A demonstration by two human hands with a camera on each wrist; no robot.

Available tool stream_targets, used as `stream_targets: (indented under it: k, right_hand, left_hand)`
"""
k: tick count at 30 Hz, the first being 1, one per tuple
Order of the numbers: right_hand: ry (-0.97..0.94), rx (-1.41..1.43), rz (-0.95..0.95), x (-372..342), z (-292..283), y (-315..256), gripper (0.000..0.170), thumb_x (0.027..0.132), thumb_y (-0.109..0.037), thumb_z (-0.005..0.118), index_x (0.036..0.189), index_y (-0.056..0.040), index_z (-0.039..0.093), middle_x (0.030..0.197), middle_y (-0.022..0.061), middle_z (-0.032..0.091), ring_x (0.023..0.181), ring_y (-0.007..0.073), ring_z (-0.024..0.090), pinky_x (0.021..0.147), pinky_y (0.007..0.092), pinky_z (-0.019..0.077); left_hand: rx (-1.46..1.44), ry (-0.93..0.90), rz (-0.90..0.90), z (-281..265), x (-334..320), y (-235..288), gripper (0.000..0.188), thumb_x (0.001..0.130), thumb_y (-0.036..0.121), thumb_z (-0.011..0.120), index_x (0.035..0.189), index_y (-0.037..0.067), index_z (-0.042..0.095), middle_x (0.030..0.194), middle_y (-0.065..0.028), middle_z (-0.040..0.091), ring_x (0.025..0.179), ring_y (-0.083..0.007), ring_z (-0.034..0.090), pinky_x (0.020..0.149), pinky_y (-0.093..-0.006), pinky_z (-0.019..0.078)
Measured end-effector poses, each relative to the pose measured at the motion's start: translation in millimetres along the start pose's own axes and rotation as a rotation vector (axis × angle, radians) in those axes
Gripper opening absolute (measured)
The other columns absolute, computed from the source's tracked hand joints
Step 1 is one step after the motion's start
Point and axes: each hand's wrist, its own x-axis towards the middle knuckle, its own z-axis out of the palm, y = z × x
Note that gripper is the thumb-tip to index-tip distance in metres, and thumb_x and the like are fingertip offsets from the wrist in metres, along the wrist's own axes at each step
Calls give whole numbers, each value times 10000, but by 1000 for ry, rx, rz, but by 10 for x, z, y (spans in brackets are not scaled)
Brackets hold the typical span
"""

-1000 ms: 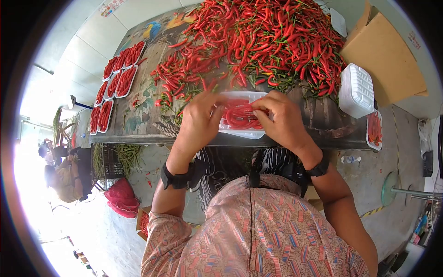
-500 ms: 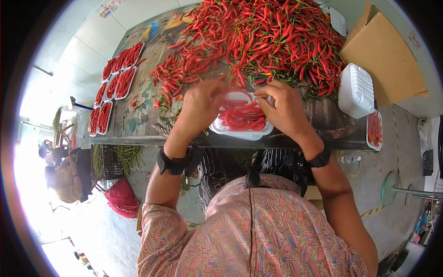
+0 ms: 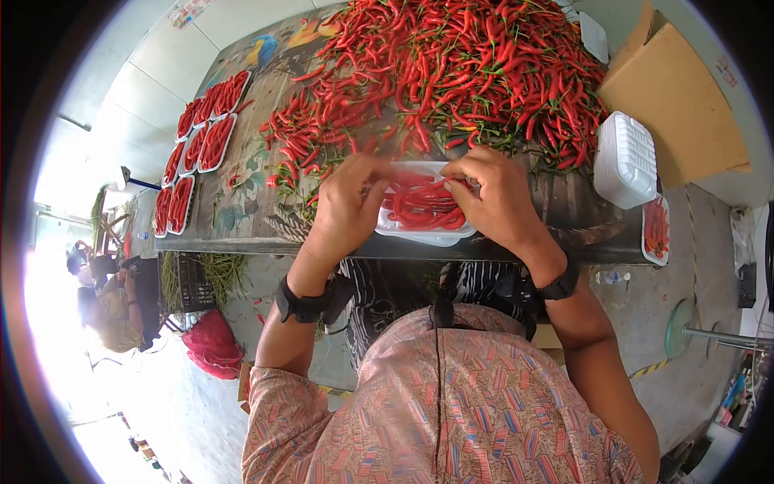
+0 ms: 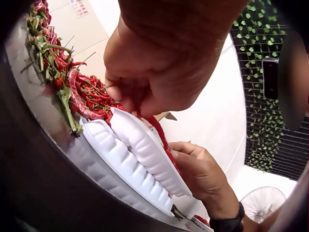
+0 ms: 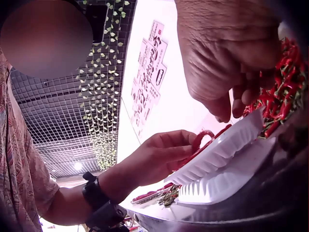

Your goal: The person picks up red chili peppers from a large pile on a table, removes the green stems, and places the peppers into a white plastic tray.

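A white ribbed tray (image 3: 415, 167) of long red chilies (image 3: 423, 211) sits near the table's front edge, propped on another white tray (image 5: 212, 188). My left hand (image 3: 347, 206) is at the tray's left side. In the right wrist view its thumb and fingers pinch a curved red chili (image 5: 203, 137) over the tray's rim. My right hand (image 3: 496, 194) is at the right side, fingers bent over the chilies. A gap shows between its thumb and fingers in the right wrist view, with no chili visible there.
A big heap of loose red chilies (image 3: 484, 73) covers the back of the table. Several filled trays (image 3: 214, 145) stand at the left. A stack of empty white trays (image 3: 625, 157), a cardboard box (image 3: 677, 97) and another filled tray (image 3: 655, 230) are at the right.
Half a second ago a looped chili was raised over the tray; now the chilies lie lower and straighter. My right hand has shifted slightly toward the left, over the tray's edge.
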Motion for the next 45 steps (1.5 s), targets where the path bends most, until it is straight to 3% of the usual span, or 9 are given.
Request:
stream_targets:
  k: [2, 15, 23, 32, 42, 45]
  right_hand:
    - [44, -6, -55, 4, 7, -17, 117, 795, -21, 747, 907, -23, 715, 831, 119, 661, 769, 283, 641, 679, 372, 492]
    - [37, -47, -105, 32, 74, -24, 134, 789, -25, 746, 917, -46, 711, 807, 100, 653, 779, 298, 612, 702, 395, 487]
    - [-2, -107, -163, 32, 59, -27, 156, 756, -29, 743, 906, -56, 709, 827, 87, 642, 806, 297, 590, 733, 398, 482]
    - [10, -122, -193, 8, 105, -45, 156, 745, -38, 752, 898, -59, 726, 921, 81, 654, 879, 285, 600, 797, 394, 494]
    - [25, -92, -179, -13, 73, -49, 167, 765, -41, 751, 932, -52, 737, 943, 85, 657, 909, 286, 598, 817, 391, 490]
    - [75, -99, -134, -46, -18, -58, 158, 787, -35, 741, 945, -39, 735, 942, 97, 658, 918, 282, 604, 817, 382, 488]
  left_hand:
    - [-10, 74, -49, 5, 9, 62, 140, 865, -29, 658, 1003, -18, 636, 911, -129, 642, 785, -234, 635, 727, -327, 505]
    - [45, 106, -92, 69, -12, 64, 209, 829, -44, 677, 1034, -7, 653, 910, -134, 661, 816, -259, 668, 731, -343, 518]
    - [199, 30, 93, 15, 7, 55, 237, 779, -37, 656, 1001, 35, 702, 926, -127, 661, 911, -331, 619, 817, -417, 499]
    - [175, 33, 104, 14, 17, 47, 217, 758, -37, 688, 960, 34, 717, 942, -119, 646, 927, -329, 601, 819, -422, 487]
    - [91, 96, 73, -59, -5, 8, 197, 791, -12, 699, 980, 42, 710, 979, -126, 660, 960, -336, 633, 842, -414, 503]
    - [212, 143, 31, -307, 7, -114, 159, 821, 25, 688, 978, 42, 714, 985, -137, 667, 943, -337, 654, 830, -413, 515]
